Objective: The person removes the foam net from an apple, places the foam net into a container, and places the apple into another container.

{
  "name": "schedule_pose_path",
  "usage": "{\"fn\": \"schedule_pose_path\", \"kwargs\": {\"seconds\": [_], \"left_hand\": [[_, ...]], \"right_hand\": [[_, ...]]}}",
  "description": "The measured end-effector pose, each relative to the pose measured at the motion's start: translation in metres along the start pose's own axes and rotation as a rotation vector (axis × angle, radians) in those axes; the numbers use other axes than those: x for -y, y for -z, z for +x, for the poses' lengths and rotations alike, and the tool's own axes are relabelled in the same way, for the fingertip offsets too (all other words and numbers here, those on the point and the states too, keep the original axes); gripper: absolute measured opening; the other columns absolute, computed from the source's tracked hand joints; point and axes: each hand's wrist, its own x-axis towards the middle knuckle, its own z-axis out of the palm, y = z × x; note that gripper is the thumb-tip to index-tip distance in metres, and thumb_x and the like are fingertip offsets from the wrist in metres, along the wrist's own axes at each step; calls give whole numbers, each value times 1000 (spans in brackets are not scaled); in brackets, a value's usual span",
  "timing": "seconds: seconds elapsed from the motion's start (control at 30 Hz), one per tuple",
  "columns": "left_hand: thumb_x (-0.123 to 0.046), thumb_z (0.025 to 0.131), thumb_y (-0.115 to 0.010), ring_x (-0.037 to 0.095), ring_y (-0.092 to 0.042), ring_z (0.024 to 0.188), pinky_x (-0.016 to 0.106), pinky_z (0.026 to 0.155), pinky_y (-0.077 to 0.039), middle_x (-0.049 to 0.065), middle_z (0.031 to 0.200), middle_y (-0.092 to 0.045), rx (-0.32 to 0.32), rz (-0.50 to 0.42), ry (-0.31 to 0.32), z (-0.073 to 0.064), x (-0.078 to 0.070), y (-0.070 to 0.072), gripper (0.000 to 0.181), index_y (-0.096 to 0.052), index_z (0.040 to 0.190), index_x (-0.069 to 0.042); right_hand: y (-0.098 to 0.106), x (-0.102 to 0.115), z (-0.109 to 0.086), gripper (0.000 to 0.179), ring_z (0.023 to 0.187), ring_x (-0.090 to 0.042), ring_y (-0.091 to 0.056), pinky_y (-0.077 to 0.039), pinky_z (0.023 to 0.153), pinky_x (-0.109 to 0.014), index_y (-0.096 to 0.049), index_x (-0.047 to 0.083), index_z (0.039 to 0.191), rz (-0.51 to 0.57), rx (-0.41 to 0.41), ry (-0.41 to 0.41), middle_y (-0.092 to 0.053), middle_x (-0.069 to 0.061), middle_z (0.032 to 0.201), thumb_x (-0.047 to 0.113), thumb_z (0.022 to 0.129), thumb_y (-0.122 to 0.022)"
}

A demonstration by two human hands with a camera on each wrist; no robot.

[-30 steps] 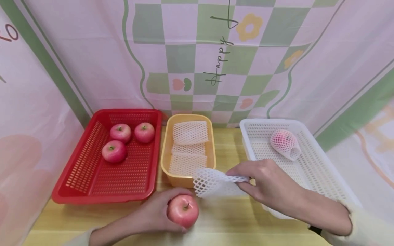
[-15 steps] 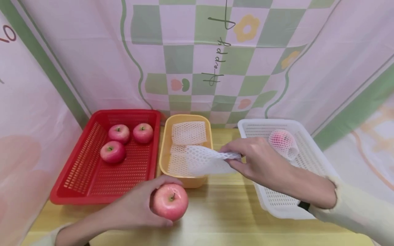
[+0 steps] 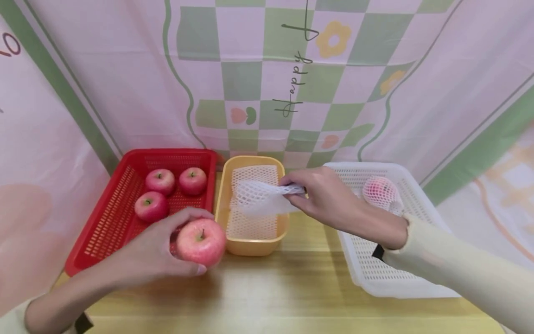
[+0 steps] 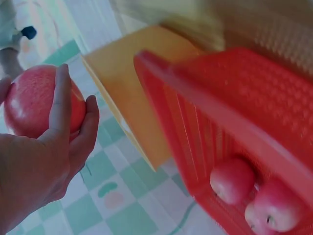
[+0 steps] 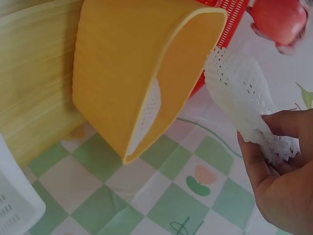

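My left hand (image 3: 154, 255) grips a pink-red apple (image 3: 202, 243), thumb and fingers curled round its sides, stem up. It is at the near right corner of the red basket (image 3: 79, 246), and in the left wrist view the apple (image 4: 32, 100) is held well apart from the basket wall. With thumb and fingertips my right hand (image 3: 327, 197) pinches one end of a white foam fruit net (image 3: 258, 197). The net's loose end hangs over the yellow bin (image 3: 250, 248), where more foam nets (image 3: 252, 227) lie flat. In the right wrist view this net (image 5: 239, 88) is outside the bin's opening.
Several apples (image 3: 151, 206) lie at the back of the red basket. To the right stands a white basket (image 3: 359, 271) with one net-wrapped apple (image 3: 380, 192). The wooden table (image 3: 267, 292) runs along the front, and a checked cloth (image 3: 283, 79) hangs behind.
My left hand has carried the apple left and back, toward the red basket. My right hand has moved the foam net left and back over the yellow bin.
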Motion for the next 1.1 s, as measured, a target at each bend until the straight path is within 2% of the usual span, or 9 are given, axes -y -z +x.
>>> {"fn": "schedule_pose_path", "kwargs": {"seconds": [0.13, 0.27, 0.37, 0.57, 0.73, 0.83, 0.97, 1.1], "left_hand": [[-43, 77, -94, 27, -59, 118, 38, 85, -61, -1, 129, -64, -28, 5, 75, 3, -4, 16, 77, -52, 141, -35], [-47, 77, -92, 31, -53, 126, 42, 83, -63, 3, 137, -58, -52, 47, 111, 8, -4, 29, 81, -48, 144, -37], [-47, 77, -92, 34, -51, 130, 44, 82, -64, 7, 143, -55, -52, 53, 143, 14, -2, 36, 88, -44, 150, -34], [-44, 75, -94, 38, -48, 133, 45, 80, -65, 13, 152, -46, -40, -1, 242, 27, 6, 46, 110, -29, 162, -24], [-37, 76, -94, 37, -49, 131, 43, 82, -65, 14, 148, -47, -63, -40, 226, 39, 15, 52, 104, -31, 157, -18], [-30, 81, -92, 37, -50, 129, 43, 84, -65, 17, 147, -47, -69, -99, 205, 49, 22, 54, 97, -32, 154, -11], [-20, 85, -89, 39, -52, 129, 44, 85, -65, 19, 146, -45, -53, -213, 229, 61, 32, 56, 90, -30, 152, -7], [-15, 88, -86, 40, -51, 130, 47, 86, -65, 21, 148, -42, -45, -261, 250, 70, 39, 57, 90, -27, 155, -6]], "right_hand": [[-12, -5, 9, 15, 80, -17, -74, -62, 71, -37, -78, 6, 99, 11, -5, 0, -79, -3, 92, -3, 87, -80], [-26, -8, 14, 15, 80, -19, -75, -63, 73, -38, -78, 6, 97, 13, 4, -8, -79, -3, 90, -1, 84, -82], [-34, -11, 16, 16, 80, -19, -75, -63, 74, -39, -78, 7, 96, 16, 20, -15, -79, -3, 89, -1, 83, -83], [-48, -11, 16, 16, 85, -20, -75, -63, 77, -39, -78, 6, 98, 32, 75, -35, -79, -4, 93, -2, 84, -81], [-56, -12, 15, 15, 86, -20, -75, -63, 78, -38, -78, 5, 98, 41, 100, -42, -79, -5, 93, -2, 85, -80], [-59, -13, 14, 16, 87, -20, -75, -64, 78, -38, -78, 5, 99, 50, 119, -48, -79, -5, 94, -2, 85, -80], [-64, -13, 12, 16, 89, -21, -75, -64, 79, -38, -77, 4, 101, 47, 142, -51, -79, -6, 96, -1, 86, -81], [-67, -14, 12, 16, 89, -20, -75, -64, 79, -37, -77, 5, 101, 43, 154, -39, -79, -6, 97, 0, 86, -81]]}}
